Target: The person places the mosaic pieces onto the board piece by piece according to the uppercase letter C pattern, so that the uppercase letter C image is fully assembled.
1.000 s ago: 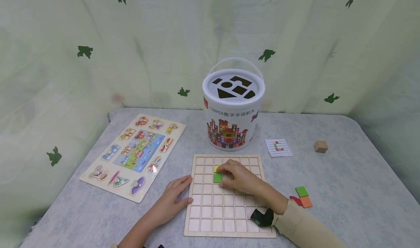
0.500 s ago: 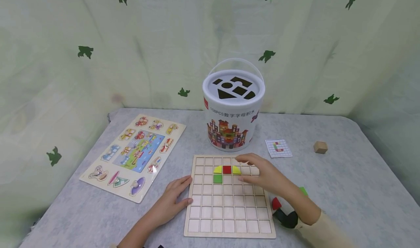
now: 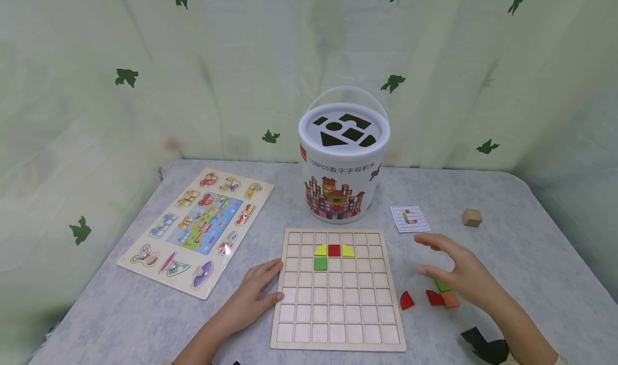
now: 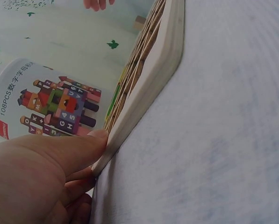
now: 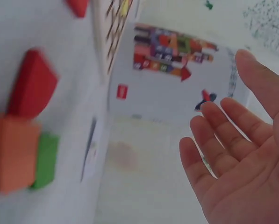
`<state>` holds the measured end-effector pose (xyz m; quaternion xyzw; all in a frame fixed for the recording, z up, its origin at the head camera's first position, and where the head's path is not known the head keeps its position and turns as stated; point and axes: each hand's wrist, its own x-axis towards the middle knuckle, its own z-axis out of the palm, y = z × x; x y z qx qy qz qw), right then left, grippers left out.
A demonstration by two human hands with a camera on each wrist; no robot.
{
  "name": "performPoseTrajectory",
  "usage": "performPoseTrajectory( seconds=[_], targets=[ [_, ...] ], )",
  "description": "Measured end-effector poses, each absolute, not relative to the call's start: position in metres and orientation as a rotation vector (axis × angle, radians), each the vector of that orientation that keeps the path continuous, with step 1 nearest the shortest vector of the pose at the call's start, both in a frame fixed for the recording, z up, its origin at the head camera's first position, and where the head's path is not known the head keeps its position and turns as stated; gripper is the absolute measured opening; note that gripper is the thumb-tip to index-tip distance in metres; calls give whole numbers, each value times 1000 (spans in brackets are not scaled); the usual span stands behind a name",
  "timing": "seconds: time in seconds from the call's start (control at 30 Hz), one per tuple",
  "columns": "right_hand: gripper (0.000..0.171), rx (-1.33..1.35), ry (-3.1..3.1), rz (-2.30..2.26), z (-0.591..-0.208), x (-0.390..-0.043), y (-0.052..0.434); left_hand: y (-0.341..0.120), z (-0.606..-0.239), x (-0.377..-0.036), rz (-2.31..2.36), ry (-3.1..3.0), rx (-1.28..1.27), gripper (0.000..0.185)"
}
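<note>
Four tiles (image 3: 334,250) on one board (image 3: 338,295), nearer its far edge; four more off its right edge. On the table (image 3: 521,236): one bucket (image 3: 343,161), one puzzle (image 3: 195,231), one card (image 3: 410,218), one cube (image 3: 472,217).

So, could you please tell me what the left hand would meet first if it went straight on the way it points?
The left hand would meet the board first; its fingers already seem to touch the edge.

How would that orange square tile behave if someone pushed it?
The orange square tile would probably slide rather than roll, since it lies flat. Its straight edges suggest it's stiff. It might nudge the flat red tile close beside it.
</note>
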<state>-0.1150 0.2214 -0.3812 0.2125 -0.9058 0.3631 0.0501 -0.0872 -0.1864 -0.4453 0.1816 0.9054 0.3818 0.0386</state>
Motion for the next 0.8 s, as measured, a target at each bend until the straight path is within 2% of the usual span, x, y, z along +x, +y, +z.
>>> performPoseTrajectory(
  seconds=[0.47, 0.8],
  targets=[
    [51, 340, -3057, 1205, -417, -111, 265, -187, -446, -88, 1171, 2781, 585, 63],
    [34, 378, -3061, 1141, -435, -118, 273, -187, -446, -87, 1162, 2782, 570, 64]
  ],
)
